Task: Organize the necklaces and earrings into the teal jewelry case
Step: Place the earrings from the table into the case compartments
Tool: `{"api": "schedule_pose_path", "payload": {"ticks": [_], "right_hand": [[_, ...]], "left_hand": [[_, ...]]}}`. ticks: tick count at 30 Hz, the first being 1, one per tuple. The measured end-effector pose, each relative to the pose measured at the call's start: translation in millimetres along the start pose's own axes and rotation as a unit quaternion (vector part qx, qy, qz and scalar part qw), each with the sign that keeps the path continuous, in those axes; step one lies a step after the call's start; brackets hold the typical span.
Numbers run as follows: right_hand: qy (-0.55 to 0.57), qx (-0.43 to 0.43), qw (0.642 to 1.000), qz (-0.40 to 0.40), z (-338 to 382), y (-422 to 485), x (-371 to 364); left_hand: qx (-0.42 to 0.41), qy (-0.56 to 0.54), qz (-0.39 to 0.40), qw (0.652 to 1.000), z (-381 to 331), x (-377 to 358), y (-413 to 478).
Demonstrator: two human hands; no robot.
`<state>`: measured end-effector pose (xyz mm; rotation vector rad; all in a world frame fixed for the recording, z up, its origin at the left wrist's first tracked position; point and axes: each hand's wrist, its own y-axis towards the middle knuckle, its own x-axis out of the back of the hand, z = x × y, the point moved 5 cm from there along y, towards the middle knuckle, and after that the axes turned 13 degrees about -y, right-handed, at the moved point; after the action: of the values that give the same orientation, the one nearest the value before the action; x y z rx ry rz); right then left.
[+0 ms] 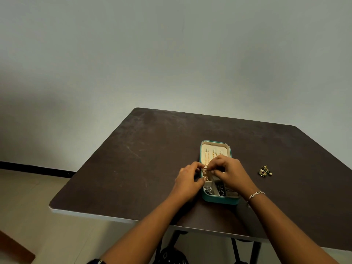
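Case: I see the teal jewelry case (221,200) lying open on the table, right of its middle and closer to the near edge than the far one.
Lid half: the cream-lined lid (214,146) points to the far edge; gold chains (206,157) hang from its row of small hooks.
Tray half: the near compartments hold dark earrings (209,190), with a divider between them; I cannot tell how many pieces there are.
Left hand: my view shows the left hand (187,180) at the case's left rim, its thumb and fingertips curled and pinching a gold necklace (205,173).
Right hand: the right hand (231,173) reaches over the case from the right, fingertips pinching the same gold necklace at its upper end; a silver bracelet (256,194) sits on that wrist.
Loose piece: a pair of green and gold earrings (264,170) lies on the table, well apart from the case, towards the right edge.
Surface: the table (133,159) is dark brown, scuffed, with a pale edge band and black legs (234,248) below.
Room: a plain pale wall (171,54) stands behind, a black baseboard (34,169) runs along its foot, and the floor (28,202) is light.
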<state>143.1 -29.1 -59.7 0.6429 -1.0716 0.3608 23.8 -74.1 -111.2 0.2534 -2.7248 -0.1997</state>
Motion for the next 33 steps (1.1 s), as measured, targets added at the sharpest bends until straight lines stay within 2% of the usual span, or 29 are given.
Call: {"api": "schedule_pose_path", "payload": {"ticks": [3,8,14,22,29,33], "right_hand": [[-0.035,0.019,0.999,0.011,-1,1,0],[-0.149,0.051,0.984,0.08,0,-5,-9],[-0.183,0.077,0.976,0.094,2,-9,-14],[-0.052,0.057,0.997,-0.011,0,-19,-7],[-0.074,0.047,0.996,-0.02,-6,-22,-10],[-0.113,0.084,0.99,-0.013,-5,-21,-13]], "left_hand": [[-0.002,0.023,0.01,1.0,-1,0,0],[-0.003,0.057,0.024,0.998,-4,-1,-1],[0.0,0.072,0.022,0.997,-4,-2,-2],[-0.004,0.089,0.034,0.995,-4,-2,-3],[-0.017,0.103,0.027,0.994,-7,-3,-4],[-0.013,0.102,0.026,0.994,-5,-3,-3]]}}
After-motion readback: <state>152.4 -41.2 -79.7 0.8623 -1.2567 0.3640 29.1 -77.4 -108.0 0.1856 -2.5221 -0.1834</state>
